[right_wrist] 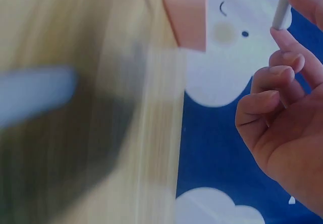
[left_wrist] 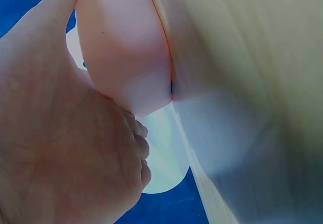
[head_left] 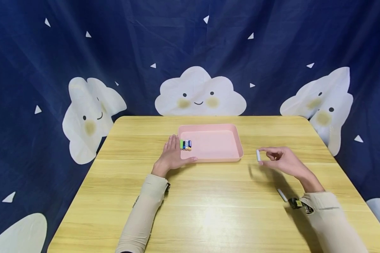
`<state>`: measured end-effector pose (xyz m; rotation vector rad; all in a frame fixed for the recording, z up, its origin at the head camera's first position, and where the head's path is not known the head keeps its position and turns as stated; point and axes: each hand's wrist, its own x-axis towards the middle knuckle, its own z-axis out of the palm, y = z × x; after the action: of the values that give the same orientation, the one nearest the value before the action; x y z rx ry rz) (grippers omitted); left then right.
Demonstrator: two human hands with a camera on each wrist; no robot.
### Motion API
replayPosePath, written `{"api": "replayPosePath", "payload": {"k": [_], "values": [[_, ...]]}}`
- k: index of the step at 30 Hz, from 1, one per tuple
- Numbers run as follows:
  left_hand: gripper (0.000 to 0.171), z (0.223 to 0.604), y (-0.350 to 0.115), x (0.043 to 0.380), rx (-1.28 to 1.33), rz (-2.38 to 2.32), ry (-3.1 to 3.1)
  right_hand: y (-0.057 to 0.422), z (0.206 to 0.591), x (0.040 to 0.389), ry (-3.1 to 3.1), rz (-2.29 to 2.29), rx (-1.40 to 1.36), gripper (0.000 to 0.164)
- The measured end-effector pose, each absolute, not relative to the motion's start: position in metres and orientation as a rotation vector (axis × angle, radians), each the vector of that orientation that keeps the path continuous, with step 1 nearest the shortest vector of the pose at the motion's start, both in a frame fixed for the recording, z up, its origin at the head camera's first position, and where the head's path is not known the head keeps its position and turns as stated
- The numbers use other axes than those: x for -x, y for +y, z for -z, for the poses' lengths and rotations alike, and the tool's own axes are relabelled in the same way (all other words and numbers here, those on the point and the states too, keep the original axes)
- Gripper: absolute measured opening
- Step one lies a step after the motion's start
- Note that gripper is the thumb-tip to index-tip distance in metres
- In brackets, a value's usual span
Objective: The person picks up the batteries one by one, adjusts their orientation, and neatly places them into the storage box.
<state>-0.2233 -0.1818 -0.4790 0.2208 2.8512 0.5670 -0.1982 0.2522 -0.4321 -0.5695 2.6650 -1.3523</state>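
From where I stood I counted two hands, one left hand (head_left: pixel 171 154) and one right hand (head_left: pixel 285 162), and two sleeves (head_left: pixel 144 212). There was one table (head_left: pixel 209 196) and one tray (head_left: pixel 218 144). In the tray I made out four batteries (head_left: pixel 189 144), small and close enough to be hard to tell apart. The white sticks (head_left: pixel 258 155) came to two: one in the right hand, one on the table. Dark wrist devices (head_left: pixel 295 203) also numbered two, one per sleeve. On the blue cloth (head_left: pixel 120 45) were three clouds with faces (head_left: pixel 197 95), two partly visible white shapes (head_left: pixel 22 235) and eleven small triangles (head_left: pixel 8 197).
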Motion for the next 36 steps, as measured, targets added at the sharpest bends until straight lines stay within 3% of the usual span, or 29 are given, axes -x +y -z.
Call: {"api": "replayPosePath", "payload": {"k": [13,36], "values": [[0.132,0.479,-0.183,0.226,-0.204,-0.546,2.827,0.206,0.430,0.225,2.496,1.465,0.483,0.050],[0.133,0.481,-0.182,0.225,-0.212,-0.567,2.842,0.110,0.449,0.267,2.316,1.672,0.544,0.047]]}}
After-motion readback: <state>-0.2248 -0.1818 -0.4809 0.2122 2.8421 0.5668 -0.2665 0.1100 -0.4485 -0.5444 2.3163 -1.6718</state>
